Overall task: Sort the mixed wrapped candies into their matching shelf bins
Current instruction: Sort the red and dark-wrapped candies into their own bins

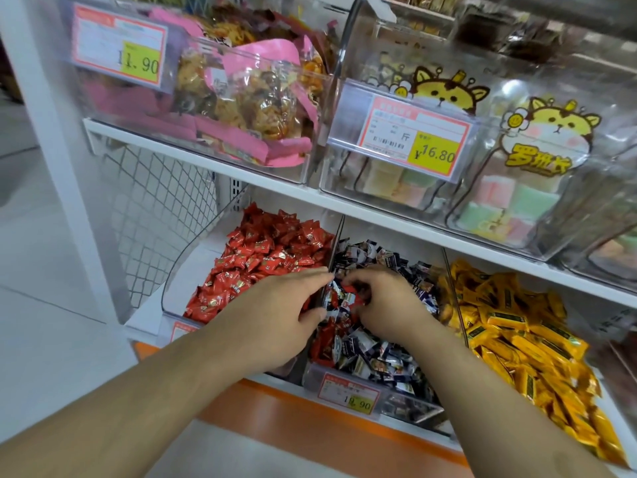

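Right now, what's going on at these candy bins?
A person is picking stray red candies out of the dark-wrapped candy bin. The right hand pinches one; the left hand rests at the divider beside the red candy bin. More reds remain mixed in. The yellow candy bin sits untouched.

I read 11.90 on the price tag (pixel 119 50) of the upper left bin. The next tag (pixel 401 136) says ¥16.80. The lower tag (pixel 349 394) is blurred.
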